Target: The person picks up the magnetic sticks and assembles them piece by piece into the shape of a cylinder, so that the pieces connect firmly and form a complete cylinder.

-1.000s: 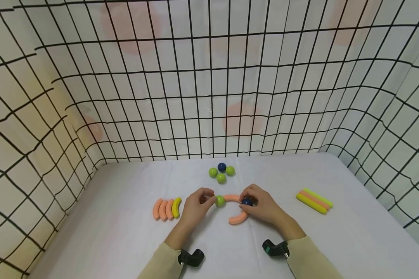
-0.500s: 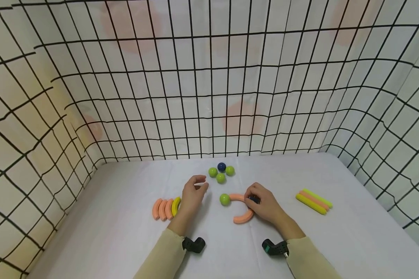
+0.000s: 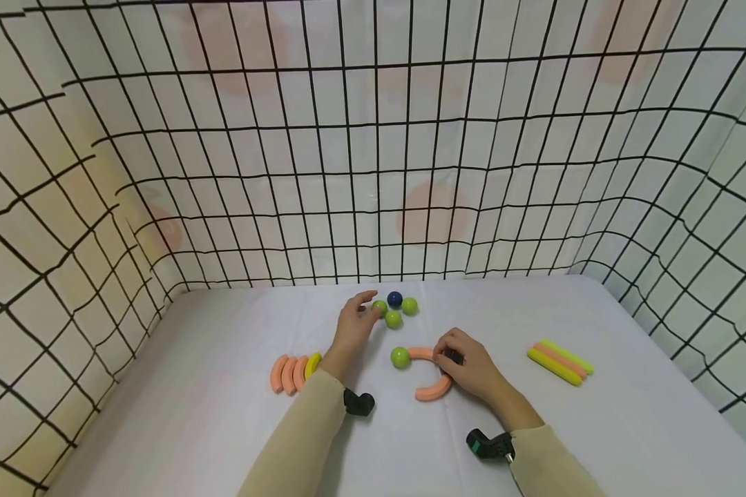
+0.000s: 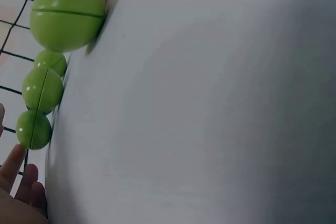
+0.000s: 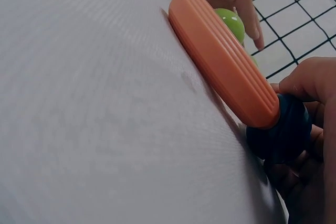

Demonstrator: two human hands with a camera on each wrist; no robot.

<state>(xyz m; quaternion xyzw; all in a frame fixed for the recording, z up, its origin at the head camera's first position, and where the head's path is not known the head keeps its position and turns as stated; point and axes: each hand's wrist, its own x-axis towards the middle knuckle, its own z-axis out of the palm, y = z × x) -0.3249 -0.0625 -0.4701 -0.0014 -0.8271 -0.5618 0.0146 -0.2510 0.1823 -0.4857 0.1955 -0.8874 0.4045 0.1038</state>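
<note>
left hand: (image 3: 356, 321) reaching over the bench (image 3: 211, 386) to the near-left ball of the far cluster; fingers apart, thumb tip at the ball's surface, firm contact cannot be told.
right hand: (image 3: 469, 359) fingers clamped on a dark blue ball (image 5: 281, 132), which is partly covered by them.
orange arcs, two: upper arc (image 3: 421, 353) running from a single green ball (image 3: 400, 357) to the right hand; lower arc (image 3: 434, 388) meeting the dark blue ball, its other end free on the bench.
far cluster: three green balls (image 3: 394, 319) and one navy ball (image 3: 394, 299), grouped close together beyond the arcs.
curved row: three orange curved pieces (image 3: 289, 375) and one yellow curved piece (image 3: 313, 364), side by side, left of the left forearm.
straight sticks: yellow-green (image 3: 566, 355), orange and yellow, lying parallel at the right.
wrists: beige sleeves (image 3: 298, 442), a black device (image 3: 359, 403) on each.
backdrop: black grid (image 3: 373, 171) before pale sheeting.
</note>
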